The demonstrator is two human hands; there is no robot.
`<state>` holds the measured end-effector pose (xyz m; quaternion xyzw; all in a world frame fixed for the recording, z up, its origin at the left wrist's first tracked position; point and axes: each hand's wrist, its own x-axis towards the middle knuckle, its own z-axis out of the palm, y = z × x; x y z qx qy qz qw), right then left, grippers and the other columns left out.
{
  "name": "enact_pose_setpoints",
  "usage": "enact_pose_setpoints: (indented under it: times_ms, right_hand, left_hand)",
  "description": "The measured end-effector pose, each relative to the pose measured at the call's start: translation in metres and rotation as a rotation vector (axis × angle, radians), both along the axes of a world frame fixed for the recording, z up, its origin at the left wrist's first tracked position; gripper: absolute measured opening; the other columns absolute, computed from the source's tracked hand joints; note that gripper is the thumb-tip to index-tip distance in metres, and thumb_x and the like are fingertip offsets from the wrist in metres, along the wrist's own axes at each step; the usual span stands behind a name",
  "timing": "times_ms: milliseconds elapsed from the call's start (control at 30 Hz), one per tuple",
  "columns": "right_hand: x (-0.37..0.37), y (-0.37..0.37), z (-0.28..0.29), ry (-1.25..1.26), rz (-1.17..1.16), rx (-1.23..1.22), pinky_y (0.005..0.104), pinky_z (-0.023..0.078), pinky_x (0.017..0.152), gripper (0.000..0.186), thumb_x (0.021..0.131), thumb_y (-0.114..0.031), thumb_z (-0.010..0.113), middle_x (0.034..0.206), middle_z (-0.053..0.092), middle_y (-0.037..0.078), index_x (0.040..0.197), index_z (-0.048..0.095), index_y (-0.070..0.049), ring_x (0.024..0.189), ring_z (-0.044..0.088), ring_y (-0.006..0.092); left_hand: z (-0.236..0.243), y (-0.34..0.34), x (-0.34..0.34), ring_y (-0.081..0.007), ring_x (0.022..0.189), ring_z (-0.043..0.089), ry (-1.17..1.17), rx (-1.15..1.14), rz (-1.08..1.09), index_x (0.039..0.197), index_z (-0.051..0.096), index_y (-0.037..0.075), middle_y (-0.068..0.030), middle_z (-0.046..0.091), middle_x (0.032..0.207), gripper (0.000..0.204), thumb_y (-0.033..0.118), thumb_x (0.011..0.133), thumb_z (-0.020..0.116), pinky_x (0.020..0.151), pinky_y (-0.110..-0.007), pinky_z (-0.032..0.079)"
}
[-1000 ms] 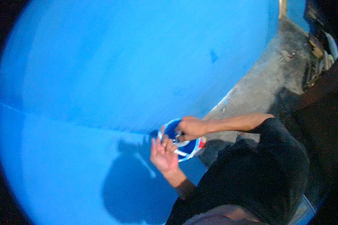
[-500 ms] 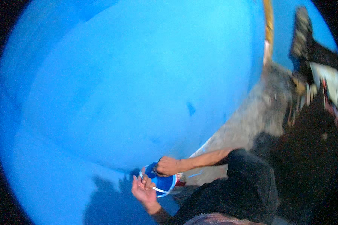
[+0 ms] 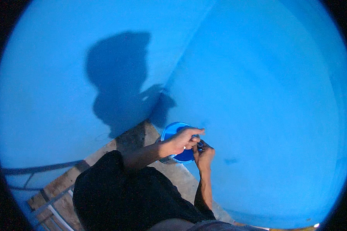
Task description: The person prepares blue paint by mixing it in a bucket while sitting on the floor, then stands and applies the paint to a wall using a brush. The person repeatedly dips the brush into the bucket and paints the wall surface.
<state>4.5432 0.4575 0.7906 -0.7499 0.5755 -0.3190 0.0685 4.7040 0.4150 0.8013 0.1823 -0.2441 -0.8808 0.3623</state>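
A round bucket [image 3: 168, 132] with blue paint inside hangs in front of me, low in the middle of the view. My left hand [image 3: 180, 141] reaches across its top, fingers curled in, thumb pointing right. A bit of the white bucket handle shows under those fingers. My right hand [image 3: 205, 153] is closed at the bucket's right side, its fingertips close to my left fingers. Something small and dark lies in its grip, too hidden to name.
Blue painted walls [image 3: 258, 96] meet in a corner ahead, with my shadow [image 3: 121, 69] on the left one. Below is a grey concrete floor [image 3: 177, 175]. A metal frame, perhaps a ladder [image 3: 59, 217], stands at the lower left.
My view has swung round to the wall corner. The bucket and both hands now appear farther right and higher, and my right hand has shifted from over the bucket to its right side.
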Motion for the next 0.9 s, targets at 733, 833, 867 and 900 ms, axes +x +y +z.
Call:
enact_pose_setpoints:
  times_ms: [733,833,867,900]
  right_hand:
    - [-0.003,-0.020,-0.024,-0.365,0.156,0.405,0.0371,0.049,0.055,0.028,0.068,-0.028,0.077,0.062,0.065,0.011,0.068,0.069,-0.002,0.057,0.062,0.0193]
    - [-0.001,-0.010,-0.024,-0.453,0.128,0.466,0.0380,0.050,0.059,0.033,0.068,-0.035,0.080,0.066,0.066,0.010,0.075,0.070,-0.004,0.061,0.061,0.0169]
    - [-0.007,-0.015,-0.039,-0.412,0.100,0.582,0.0372,0.052,0.066,0.033,0.068,-0.034,0.081,0.074,0.069,0.008,0.080,0.071,-0.006,0.069,0.063,0.0157]
    - [-0.014,-0.021,-0.067,-0.472,0.136,0.456,0.0362,0.053,0.072,0.038,0.066,-0.035,0.082,0.080,0.071,0.008,0.089,0.071,-0.005,0.074,0.065,0.0173]
  left_hand:
    - [0.012,0.004,0.012,-0.0059,0.051,0.033,-0.286,-0.018,0.069,0.131,0.048,0.001,0.0058,0.037,0.068,0.050,0.039,0.101,0.037,0.049,-0.024,0.033]
    - [-0.029,-0.018,0.030,-0.0096,0.058,0.045,0.094,0.021,-0.160,0.130,0.050,0.004,0.0027,0.050,0.072,0.047,0.039,0.099,0.040,0.054,-0.027,0.040]
    - [-0.017,-0.010,0.021,-0.0093,0.059,0.044,-0.169,0.015,-0.038,0.130,0.050,0.003,0.0012,0.049,0.075,0.048,0.039,0.099,0.042,0.056,-0.025,0.040]
    - [0.008,0.007,0.004,-0.0131,0.068,0.049,-0.358,0.050,0.140,0.129,0.051,0.003,-0.0049,0.055,0.087,0.048,0.039,0.097,0.046,0.063,-0.028,0.044]
